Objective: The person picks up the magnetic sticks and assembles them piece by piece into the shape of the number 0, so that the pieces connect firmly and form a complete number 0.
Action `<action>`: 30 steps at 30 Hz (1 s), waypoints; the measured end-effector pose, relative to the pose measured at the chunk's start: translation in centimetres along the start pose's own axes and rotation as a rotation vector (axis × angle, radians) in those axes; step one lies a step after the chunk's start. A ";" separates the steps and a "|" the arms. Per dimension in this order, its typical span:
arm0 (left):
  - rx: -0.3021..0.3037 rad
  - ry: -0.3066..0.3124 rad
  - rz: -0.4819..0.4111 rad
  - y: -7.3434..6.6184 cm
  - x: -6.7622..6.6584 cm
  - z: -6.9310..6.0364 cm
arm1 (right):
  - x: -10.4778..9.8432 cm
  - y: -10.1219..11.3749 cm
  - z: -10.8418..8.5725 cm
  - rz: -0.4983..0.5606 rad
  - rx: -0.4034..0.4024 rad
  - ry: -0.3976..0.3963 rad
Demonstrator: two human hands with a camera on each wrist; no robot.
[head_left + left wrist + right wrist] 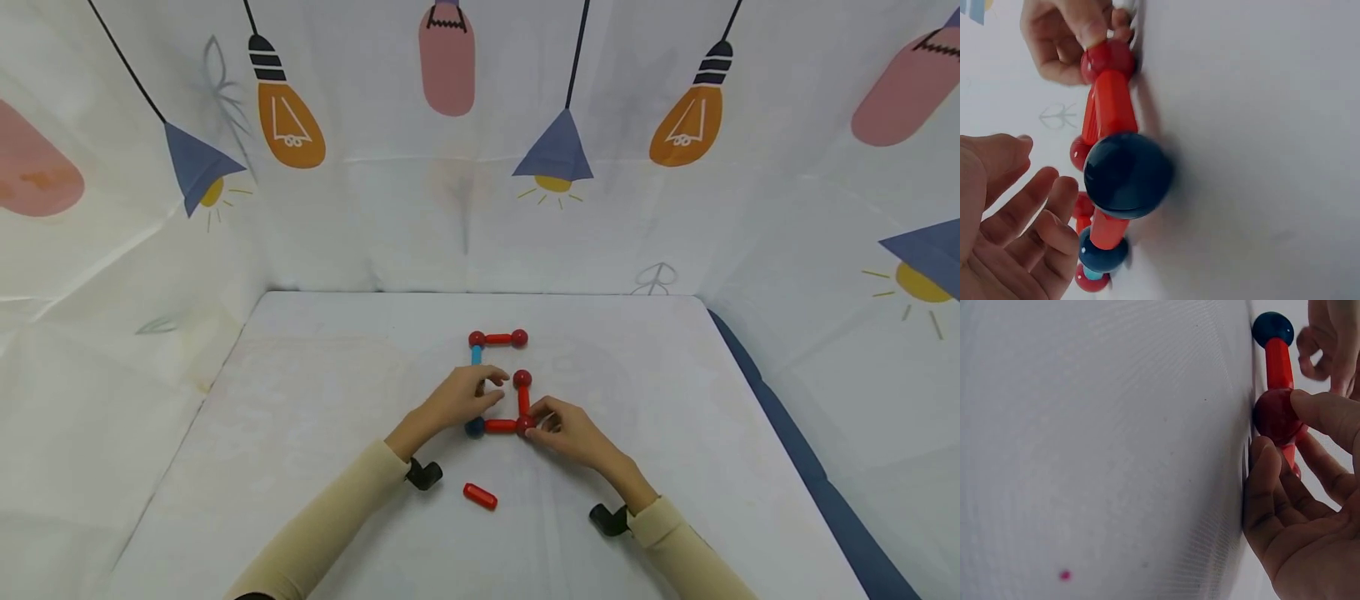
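Balls and rods are joined into a shape on the white table. My right hand pinches the red ball at its near right corner, thumb on the ball in the right wrist view. One red rod joins that ball to a dark blue ball; another red rod runs back to a second red ball. My left hand hovers over the left side, fingers loosely bent and holding nothing. It hides part of that side in the head view; the left wrist view shows another dark blue ball there.
At the back, a light blue rod meets a red ball, a red rod and another red ball. A loose red rod lies between the forearms. A printed white cloth hangs behind the table.
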State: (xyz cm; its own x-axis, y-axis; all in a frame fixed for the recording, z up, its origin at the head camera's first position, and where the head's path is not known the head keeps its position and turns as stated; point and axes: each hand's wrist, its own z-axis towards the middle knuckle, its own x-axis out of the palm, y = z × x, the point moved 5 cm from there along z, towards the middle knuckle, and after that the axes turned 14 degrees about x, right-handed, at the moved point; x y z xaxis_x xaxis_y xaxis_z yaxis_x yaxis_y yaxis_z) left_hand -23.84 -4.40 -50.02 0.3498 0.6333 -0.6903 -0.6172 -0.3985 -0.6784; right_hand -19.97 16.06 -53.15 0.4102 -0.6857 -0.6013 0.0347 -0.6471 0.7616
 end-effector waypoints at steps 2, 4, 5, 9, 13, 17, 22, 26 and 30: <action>0.020 0.010 -0.003 -0.4 0.0 -1.1 | 0.0 -0.1 0.0 0.001 0.003 0.003; 0.039 0.009 -0.031 -0.6 0.1 -2.2 | 0.1 -0.1 0.0 0.000 0.005 0.004; 0.050 0.005 -0.045 -0.7 0.1 -2.8 | 0.1 -0.1 0.0 -0.001 0.007 0.004; 0.058 -0.011 -0.106 -0.8 0.0 -4.5 | 0.0 -0.1 -0.1 -0.001 0.025 0.002; 0.068 0.012 -0.157 -1.1 -0.1 -5.7 | -0.1 0.1 -0.1 0.005 0.037 0.003; 0.114 0.051 -0.212 -1.4 0.3 -6.7 | 0.0 0.0 0.0 0.004 0.037 0.005; 0.163 0.154 -0.249 -1.8 1.3 -7.3 | 0.0 -0.1 0.1 -0.009 0.038 0.003; 0.161 0.264 -0.250 -1.9 2.6 -7.5 | -0.1 -0.1 0.1 -0.015 0.032 0.003; 0.132 0.361 -0.190 -1.7 3.4 -7.9 | -0.1 -0.1 0.2 -0.016 0.020 0.005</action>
State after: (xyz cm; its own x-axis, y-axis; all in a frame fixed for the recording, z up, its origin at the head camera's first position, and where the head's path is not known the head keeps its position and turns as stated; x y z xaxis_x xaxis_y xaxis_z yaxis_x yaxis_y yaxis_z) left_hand -16.02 -6.83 -53.23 0.6759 0.4052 -0.6155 -0.5945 -0.1938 -0.7804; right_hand -20.16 16.13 -53.19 0.4142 -0.6738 -0.6120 0.0231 -0.6643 0.7471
